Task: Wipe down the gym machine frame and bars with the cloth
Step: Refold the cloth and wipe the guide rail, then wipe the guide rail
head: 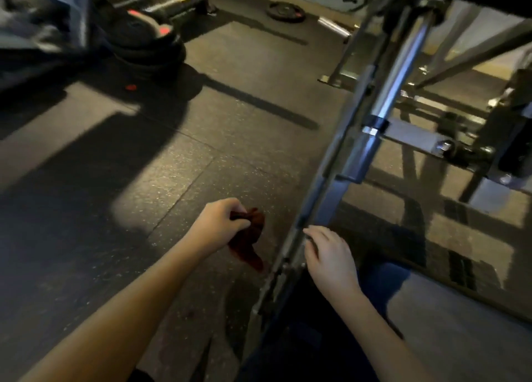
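Note:
A dark red cloth (250, 243) hangs bunched from my left hand (218, 226), which grips it just left of the machine. The grey metal frame bar (331, 186) of the gym machine runs diagonally from the lower middle up to the top right, with a shiny chrome rod (403, 73) beside it. My right hand (328, 255) rests on the lower part of that frame bar, fingers extended along it. The cloth is apart from the bar, a short way to its left.
Dark rubber floor tiles (144, 180) spread to the left. Stacked weight plates (149, 42) and another machine stand at the top left. A loose plate (285, 11) lies by the far wall. More frame struts and bolts (449, 148) cross at the right.

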The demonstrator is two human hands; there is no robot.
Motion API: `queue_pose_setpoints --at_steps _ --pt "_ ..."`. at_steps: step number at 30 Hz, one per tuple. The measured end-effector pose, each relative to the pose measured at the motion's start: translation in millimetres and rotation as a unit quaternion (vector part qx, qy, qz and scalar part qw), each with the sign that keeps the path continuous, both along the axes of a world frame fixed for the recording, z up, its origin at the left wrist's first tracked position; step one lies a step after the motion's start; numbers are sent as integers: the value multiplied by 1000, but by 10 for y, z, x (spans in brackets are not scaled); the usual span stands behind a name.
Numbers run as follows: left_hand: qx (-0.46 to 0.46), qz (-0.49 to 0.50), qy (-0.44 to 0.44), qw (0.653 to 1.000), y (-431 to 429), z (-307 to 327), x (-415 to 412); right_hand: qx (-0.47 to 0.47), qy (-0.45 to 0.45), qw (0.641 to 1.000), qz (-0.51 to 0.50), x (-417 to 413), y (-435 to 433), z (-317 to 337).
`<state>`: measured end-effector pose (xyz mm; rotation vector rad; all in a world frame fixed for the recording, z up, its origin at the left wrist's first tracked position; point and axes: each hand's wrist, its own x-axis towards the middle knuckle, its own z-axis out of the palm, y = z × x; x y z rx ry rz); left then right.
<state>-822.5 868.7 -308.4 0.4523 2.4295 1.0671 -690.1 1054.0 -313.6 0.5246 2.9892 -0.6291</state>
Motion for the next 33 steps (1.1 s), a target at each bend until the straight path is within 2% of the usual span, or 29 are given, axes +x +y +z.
queue_pose_setpoints --at_steps 5,10,13,17,21,24,28,33 --pt "73 121 15 990 -1136 88 -432 -72 50 990 111 -942 -1078 87" --pt "93 313 53 944 -2307 590 -306 -136 42 969 202 -1349 -2264 616" --pt "105 398 50 910 -2993 1266 6 -157 17 951 266 -1317 -2946 1233" --pt "71 485 88 867 -3975 2417 636 -195 -5 911 364 -1096 -3914 2327" --pt "71 609 98 784 -4938 3359 1451 -231 -17 855 464 -742 -4967 3279" --pt "74 690 91 714 -5594 3830 2178 -240 -27 809 536 -379 -5772 3808" --pt "54 787 100 607 -6287 4219 3268 -250 -65 738 624 255 -6812 4269" --pt "27 865 104 491 -6833 4407 4488 -235 -125 623 736 1044 -7901 4548"
